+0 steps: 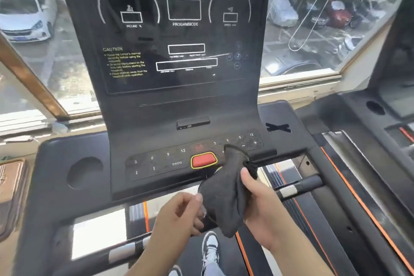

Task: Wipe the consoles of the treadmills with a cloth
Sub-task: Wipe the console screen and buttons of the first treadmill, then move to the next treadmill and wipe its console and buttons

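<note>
A dark grey cloth (226,197) is held bunched in the air just in front of the console (170,101), its upper tip overlapping the right-hand row of keys. It is clasped by the right hand (262,208), whose grip is closed round the cloth's right side with the thumb laid on top. The cloth's left edge is pinched by the curled fingers of the left hand (179,215).

A red stop button (203,160) with a yellow border is seen just left of the cloth, partly bordered by it. A round cup recess (85,172) is set into the left wing of the console, and a cross of black tape (277,127) is stuck on the right wing. Handlebars (300,186) with silver bands are seen below. A second treadmill (392,96) is placed at the right. Parked cars (24,13) are visible through the window (313,29). A shoe (210,244) is seen on the belt.
</note>
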The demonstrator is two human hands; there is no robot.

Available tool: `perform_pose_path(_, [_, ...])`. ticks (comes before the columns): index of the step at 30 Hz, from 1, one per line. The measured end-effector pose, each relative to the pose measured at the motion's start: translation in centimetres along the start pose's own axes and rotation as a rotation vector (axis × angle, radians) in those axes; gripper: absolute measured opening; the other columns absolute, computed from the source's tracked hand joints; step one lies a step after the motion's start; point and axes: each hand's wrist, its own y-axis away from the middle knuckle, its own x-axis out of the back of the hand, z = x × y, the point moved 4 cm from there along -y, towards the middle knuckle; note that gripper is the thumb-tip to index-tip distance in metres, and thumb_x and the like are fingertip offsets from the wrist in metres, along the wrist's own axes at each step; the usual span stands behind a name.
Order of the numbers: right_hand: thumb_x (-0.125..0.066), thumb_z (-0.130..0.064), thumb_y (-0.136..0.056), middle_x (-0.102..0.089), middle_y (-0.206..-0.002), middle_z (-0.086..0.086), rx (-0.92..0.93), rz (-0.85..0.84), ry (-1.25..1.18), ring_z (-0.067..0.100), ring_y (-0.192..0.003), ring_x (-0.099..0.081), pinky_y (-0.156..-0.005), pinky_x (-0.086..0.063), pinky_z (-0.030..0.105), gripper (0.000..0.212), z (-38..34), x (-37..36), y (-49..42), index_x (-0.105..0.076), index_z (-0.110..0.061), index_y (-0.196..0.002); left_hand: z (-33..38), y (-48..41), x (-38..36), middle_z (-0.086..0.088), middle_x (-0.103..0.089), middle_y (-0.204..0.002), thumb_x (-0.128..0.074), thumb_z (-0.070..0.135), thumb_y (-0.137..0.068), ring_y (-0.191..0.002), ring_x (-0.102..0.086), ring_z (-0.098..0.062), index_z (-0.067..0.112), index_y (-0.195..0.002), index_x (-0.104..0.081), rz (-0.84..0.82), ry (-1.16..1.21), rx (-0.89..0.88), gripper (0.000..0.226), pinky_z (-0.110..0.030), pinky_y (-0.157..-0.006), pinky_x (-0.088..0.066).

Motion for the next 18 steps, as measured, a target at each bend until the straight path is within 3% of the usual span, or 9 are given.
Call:
perform_pose_path(3, [-0.053,-0.043,-0.104,-0.062,-0.142,0.023,0.029,-0.007,-0.159,0.037,-0.137,-0.056,-0.122,-0.031,0.056,0.056,0.1,2.0,2.5,-0.061,-0.002,-0.141,0.2,1.2,-2.9,-0.024,-0.074,-0.078,-0.064,0.045,-0.099,-0.063,-0.069,-0.030,0.008,-0.066,-0.069,-0.191,-0.031,0.122,0.049,-0.038,-0.060,-0.059])
perform_pose_path(7, [-0.062,-0.037,-0.100,-0.064,-0.141,0.023,0.131,0.081,-0.188,0.037,-0.135,-0.059,-0.120,-0.036,0.055,0.053,0.1,5.5,6.6,-0.062,-0.002,-0.140,-0.4,3.7,-7.6,-0.022,-0.074,-0.078,-0.059,0.047,-0.099,-0.065,-0.072,-0.029,-0.002,-0.082,-0.075,-0.411,-0.111,0.234,0.054,-0.035,-0.062,-0.058])
perform_pose_path(10, [-0.062,-0.020,-0.098,-0.069,-0.133,0.023,0.208,0.185,-0.225,0.038,-0.127,-0.064,-0.117,-0.040,0.057,0.041,0.4,8.6,9.9,-0.067,-0.001,-0.133,-1.8,4.9,-10.9,-0.014,-0.072,-0.074,-0.065,0.043,-0.097,-0.067,-0.071,-0.026,-0.003,-0.093,-0.075,-0.473,-0.128,0.263,0.047,-0.036,-0.065,-0.056])
perform_pose_path(12, [-0.063,-0.019,-0.093,-0.071,-0.130,0.023,0.216,0.266,-0.278,0.040,-0.125,-0.065,-0.117,-0.040,0.060,0.042,0.8,11.1,12.5,-0.069,0.000,-0.131,-2.7,5.9,-13.2,-0.009,-0.072,-0.071,-0.070,0.047,-0.093,-0.065,-0.070,-0.023,0.001,-0.093,-0.073,-0.507,-0.221,0.242,0.046,-0.035,-0.061,-0.053])
perform_pose_path(14, [-0.068,-0.021,-0.083,-0.070,-0.129,0.025,0.211,0.378,-0.322,0.046,-0.126,-0.062,-0.114,-0.036,0.070,0.049,1.4,14.4,14.9,-0.070,0.000,-0.127,-3.5,6.9,-15.7,0.001,-0.071,-0.065,-0.078,0.054,-0.085,-0.060,-0.067,-0.015,0.013,-0.079,-0.070,-0.503,-0.439,0.043,0.041,-0.035,-0.061,-0.054])
perform_pose_path(16, [-0.067,-0.020,-0.078,-0.072,-0.120,0.025,0.223,0.520,-0.354,0.050,-0.113,-0.065,-0.106,-0.041,0.076,0.049,1.9,17.7,17.9,-0.069,0.004,-0.121,-3.5,8.2,-18.6,0.012,-0.064,-0.067,-0.085,0.044,-0.078,-0.060,-0.059,-0.005,0.023,-0.073,-0.059,-0.451,-0.585,-0.326,0.034,-0.030,-0.066,-0.051])
perform_pose_path(18, [-0.064,-0.016,-0.086,-0.072,-0.097,0.017,0.243,0.663,-0.381,0.033,-0.085,-0.070,-0.088,-0.058,0.056,0.030,2.3,21.2,21.5,-0.070,0.003,-0.109,-3.3,11.1,-22.6,0.020,-0.060,-0.091,-0.085,0.021,-0.074,-0.084,-0.059,-0.001,0.036,-0.091,-0.057,-0.597,-0.623,-0.733,0.035,-0.020,-0.075,-0.046])
